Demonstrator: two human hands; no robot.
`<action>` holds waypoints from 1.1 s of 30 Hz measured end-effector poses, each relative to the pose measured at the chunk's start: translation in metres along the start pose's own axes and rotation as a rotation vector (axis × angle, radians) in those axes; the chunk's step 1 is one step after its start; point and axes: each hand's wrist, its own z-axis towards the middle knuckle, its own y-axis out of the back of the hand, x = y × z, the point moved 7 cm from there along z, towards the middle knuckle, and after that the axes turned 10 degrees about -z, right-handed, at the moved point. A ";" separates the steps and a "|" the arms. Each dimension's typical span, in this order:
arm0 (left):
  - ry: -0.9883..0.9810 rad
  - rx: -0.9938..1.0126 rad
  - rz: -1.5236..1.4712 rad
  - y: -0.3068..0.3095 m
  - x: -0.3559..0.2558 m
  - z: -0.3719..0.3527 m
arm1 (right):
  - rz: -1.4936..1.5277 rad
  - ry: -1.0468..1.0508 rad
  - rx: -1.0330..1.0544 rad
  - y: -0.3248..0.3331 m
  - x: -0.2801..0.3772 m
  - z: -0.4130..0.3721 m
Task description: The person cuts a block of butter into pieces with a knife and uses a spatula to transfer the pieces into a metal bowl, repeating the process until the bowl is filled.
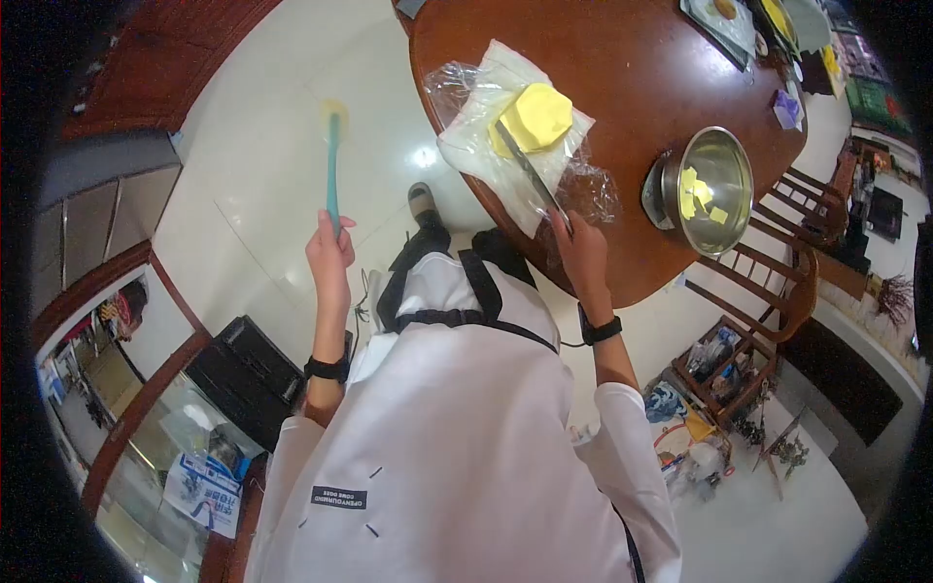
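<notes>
On the brown counter [632,78], a pale wrapper [505,70] bears the yellow block [539,115], ahead of the right hand [581,257] and apart from its fingers. They are closed round a knife [533,173], blade against the block, forearm stretched forward. The left hand [330,257], held out well left of the counter, grips a teal-handled utensil [333,175] in curled fingers, pointing forward.
</notes>
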 end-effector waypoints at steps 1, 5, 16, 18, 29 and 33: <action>0.007 -0.001 0.001 0.000 0.000 0.001 | 0.001 0.003 -0.005 0.000 0.001 0.000; 0.019 0.002 0.000 0.002 0.001 0.003 | 0.002 -0.029 0.008 0.004 0.004 -0.001; 0.032 -0.012 -0.012 0.003 0.004 0.002 | -0.077 -0.010 0.000 0.001 0.005 -0.001; 0.038 -0.022 -0.018 0.004 0.005 0.002 | -0.065 -0.002 0.005 -0.003 0.004 0.000; 0.049 -0.012 -0.021 0.003 0.006 0.002 | -0.140 -0.032 0.040 -0.034 0.007 0.000; 0.064 -0.033 -0.017 0.009 0.008 0.002 | -0.126 -0.012 0.020 -0.050 0.006 -0.001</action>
